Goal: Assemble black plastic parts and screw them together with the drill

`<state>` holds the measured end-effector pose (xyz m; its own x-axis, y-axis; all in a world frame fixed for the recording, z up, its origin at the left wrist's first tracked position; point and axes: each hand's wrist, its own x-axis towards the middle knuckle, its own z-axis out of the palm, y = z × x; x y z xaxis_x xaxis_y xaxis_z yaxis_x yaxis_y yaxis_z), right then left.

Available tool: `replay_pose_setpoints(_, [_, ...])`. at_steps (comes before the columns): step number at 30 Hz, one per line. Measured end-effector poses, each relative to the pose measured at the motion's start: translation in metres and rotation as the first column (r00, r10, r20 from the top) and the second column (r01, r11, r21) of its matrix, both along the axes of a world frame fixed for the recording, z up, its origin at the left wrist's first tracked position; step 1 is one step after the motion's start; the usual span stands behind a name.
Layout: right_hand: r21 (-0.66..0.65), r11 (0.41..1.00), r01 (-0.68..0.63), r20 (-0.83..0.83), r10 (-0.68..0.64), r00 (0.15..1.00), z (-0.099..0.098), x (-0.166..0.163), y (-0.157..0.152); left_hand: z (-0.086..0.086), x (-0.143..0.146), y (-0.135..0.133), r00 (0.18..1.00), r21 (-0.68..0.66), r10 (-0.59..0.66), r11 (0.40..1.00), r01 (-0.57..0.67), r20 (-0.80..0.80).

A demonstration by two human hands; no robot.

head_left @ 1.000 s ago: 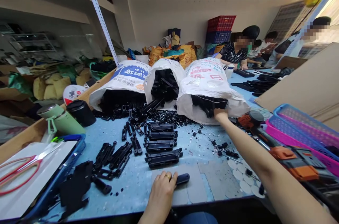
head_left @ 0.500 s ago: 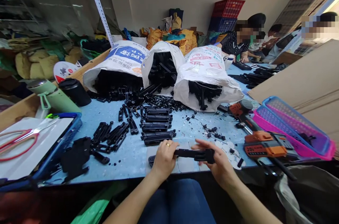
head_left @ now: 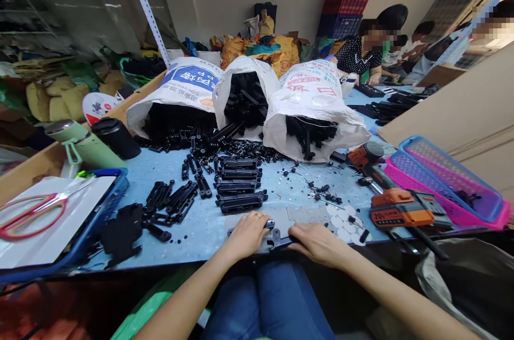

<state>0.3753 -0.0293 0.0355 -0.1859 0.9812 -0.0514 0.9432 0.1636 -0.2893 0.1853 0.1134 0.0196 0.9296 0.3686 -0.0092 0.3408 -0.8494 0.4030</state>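
At the table's front edge my left hand (head_left: 249, 235) is closed over a black plastic piece (head_left: 270, 223), whose rounded end shows beyond the fingers. My right hand (head_left: 319, 243) is closed, palm down, on a black plastic bar (head_left: 283, 241) with a hooked or forked end pointing left. The two pieces lie close together between my hands; whether they touch I cannot tell. Just beyond my left hand, assembled black arms (head_left: 243, 199) are stacked in a row. Small screws with black knobs (head_left: 323, 193) lie past my right hand, beside white round discs (head_left: 345, 225).
White sacks (head_left: 313, 93) of black parts lie along the back. At right are an orange cordless drill (head_left: 391, 210) and pink and blue baskets (head_left: 445, 179). Left are loose black arms (head_left: 176, 201), red scissors (head_left: 38, 209) and a green flask (head_left: 86, 144). A co-worker (head_left: 359, 59) sits far right.
My right hand has turned palm down and closed on the black bar. The bar has come down close to the table, and its forked end now points left. My left hand stays nearby, fingers still closed.
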Motion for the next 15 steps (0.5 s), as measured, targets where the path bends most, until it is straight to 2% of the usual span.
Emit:
replay_pose_setpoints(2, [-0.008, 0.999, -0.054, 0.111, 0.055, 0.992, -0.006, 0.0, 0.004, 0.001, 0.001, -0.001, 1.0, 0.003, -0.001, 1.0, 0.001, 0.002])
replay_pose_setpoints(6, [0.052, 0.998, -0.03, 0.24, 0.017, 0.971, -0.009, -0.01, 0.009, 0.006, 0.003, -0.011, 0.999, 0.013, 0.032, 0.999, -0.032, 0.034])
replay_pose_setpoints(11, [0.169, 0.986, -0.013, 0.323, -0.043, 0.945, 0.007, -0.026, 0.005, 0.003, -0.003, -0.013, 0.993, -0.018, 0.054, 0.998, -0.052, 0.107])
replay_pose_setpoints(15, [0.201, 0.978, -0.053, 0.337, -0.018, 0.941, 0.017, -0.03, 0.009, -0.001, -0.01, -0.012, 0.987, -0.033, 0.028, 0.999, -0.023, 0.161])
